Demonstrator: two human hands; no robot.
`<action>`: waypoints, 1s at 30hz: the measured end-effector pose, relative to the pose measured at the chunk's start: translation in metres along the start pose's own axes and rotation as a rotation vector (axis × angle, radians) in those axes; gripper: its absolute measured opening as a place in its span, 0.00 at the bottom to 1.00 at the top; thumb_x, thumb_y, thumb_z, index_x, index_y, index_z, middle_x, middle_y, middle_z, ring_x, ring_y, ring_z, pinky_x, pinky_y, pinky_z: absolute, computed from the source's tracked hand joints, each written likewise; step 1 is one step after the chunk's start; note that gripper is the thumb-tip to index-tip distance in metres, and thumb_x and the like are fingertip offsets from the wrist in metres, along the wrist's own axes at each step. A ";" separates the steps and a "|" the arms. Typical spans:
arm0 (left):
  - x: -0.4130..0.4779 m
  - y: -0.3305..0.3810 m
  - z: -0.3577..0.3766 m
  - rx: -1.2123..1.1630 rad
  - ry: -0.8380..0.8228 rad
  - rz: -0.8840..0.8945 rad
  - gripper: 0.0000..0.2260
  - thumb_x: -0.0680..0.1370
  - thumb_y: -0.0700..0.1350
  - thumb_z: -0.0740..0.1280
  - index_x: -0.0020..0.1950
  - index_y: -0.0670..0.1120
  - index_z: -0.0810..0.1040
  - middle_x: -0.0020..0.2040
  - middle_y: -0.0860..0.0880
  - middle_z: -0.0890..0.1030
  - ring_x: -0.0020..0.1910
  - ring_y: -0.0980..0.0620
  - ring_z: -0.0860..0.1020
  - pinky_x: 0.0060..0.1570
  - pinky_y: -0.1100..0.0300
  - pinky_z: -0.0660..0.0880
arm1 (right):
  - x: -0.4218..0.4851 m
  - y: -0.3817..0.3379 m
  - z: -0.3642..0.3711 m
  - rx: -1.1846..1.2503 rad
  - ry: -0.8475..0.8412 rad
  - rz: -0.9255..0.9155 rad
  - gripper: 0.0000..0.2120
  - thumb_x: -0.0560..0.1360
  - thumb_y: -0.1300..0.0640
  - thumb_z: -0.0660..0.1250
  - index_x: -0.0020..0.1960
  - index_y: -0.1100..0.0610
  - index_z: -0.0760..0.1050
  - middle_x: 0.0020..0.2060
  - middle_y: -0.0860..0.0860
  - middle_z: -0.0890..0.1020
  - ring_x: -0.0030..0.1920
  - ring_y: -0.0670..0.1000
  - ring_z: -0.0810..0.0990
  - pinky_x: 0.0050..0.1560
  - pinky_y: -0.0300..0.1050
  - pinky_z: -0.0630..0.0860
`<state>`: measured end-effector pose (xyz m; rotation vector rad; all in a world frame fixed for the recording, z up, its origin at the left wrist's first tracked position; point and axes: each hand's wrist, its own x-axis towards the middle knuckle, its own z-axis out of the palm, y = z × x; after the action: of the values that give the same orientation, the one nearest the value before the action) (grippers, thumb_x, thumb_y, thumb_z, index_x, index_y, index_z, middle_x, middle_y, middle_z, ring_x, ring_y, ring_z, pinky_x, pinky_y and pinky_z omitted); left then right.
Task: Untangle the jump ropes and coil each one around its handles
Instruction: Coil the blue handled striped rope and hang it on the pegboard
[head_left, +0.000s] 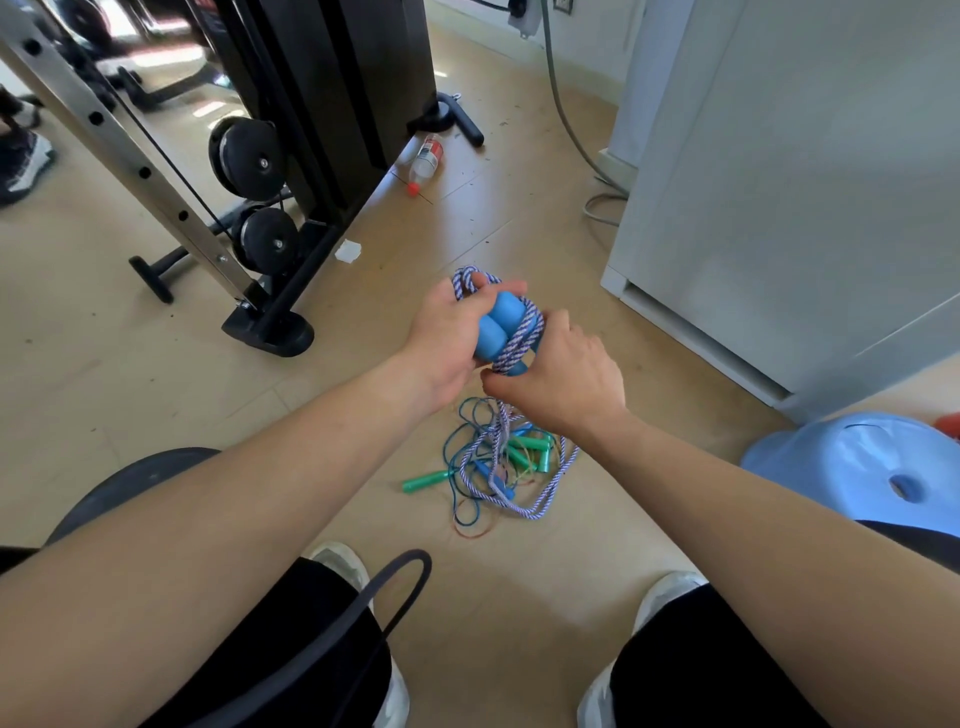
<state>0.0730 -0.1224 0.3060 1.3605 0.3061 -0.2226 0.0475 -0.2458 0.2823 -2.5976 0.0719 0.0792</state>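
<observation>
Nearest me are my two white shoes (340, 564), with a black band (400, 587) looping over my left knee. Just beyond them on the floor (156, 364) lies the tangle (493, 467), which I take as my mark. In it I count three green handles (423, 480), one darker blue handle, a thin teal cord, a thin reddish cord and the loose run of the purple-and-white braided rope (550, 483).

Directly above the tangle, my left grip (447, 332) is clamped round two blue handles (496, 325) held side by side. Several turns of the braided rope are wound round them, and a loop sticks out past my fingers. My right grip (566, 384) is closed on that rope at the handles' lower end, and a strand drops from it into the tangle.

Left of the tangle the floor runs bare up to the foot of the black gym machine (322, 104), which carries two black pulleys (249, 156). Right of the tangle there is less room: a blue stool (857, 467) stands near, and the white cabinet (779, 182) has its bottom edge close by. Beyond the tangle lie one plastic bottle (427, 156) and a grey cable (566, 119).
</observation>
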 end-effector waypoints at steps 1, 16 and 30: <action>-0.001 0.001 0.001 -0.005 -0.007 -0.005 0.11 0.83 0.39 0.61 0.60 0.36 0.79 0.57 0.45 0.84 0.50 0.49 0.83 0.50 0.50 0.81 | 0.000 0.000 0.000 0.012 -0.029 0.006 0.29 0.60 0.38 0.71 0.51 0.54 0.66 0.43 0.49 0.78 0.45 0.56 0.79 0.41 0.49 0.75; -0.006 0.011 -0.011 0.049 -0.072 -0.009 0.09 0.82 0.41 0.63 0.59 0.40 0.78 0.55 0.46 0.85 0.52 0.50 0.82 0.52 0.48 0.79 | 0.004 0.001 0.015 0.281 -0.129 -0.054 0.23 0.67 0.47 0.71 0.59 0.49 0.70 0.43 0.47 0.81 0.44 0.53 0.81 0.45 0.49 0.79; -0.005 0.024 -0.033 0.211 -0.147 0.063 0.12 0.76 0.35 0.71 0.58 0.39 0.74 0.47 0.49 0.83 0.42 0.52 0.83 0.36 0.60 0.78 | 0.017 0.005 -0.022 0.101 -0.483 -0.272 0.18 0.70 0.33 0.69 0.44 0.46 0.71 0.34 0.45 0.76 0.36 0.48 0.75 0.38 0.43 0.70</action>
<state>0.0734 -0.0857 0.3235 1.5510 0.1190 -0.3077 0.0656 -0.2624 0.2974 -2.3923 -0.4368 0.5807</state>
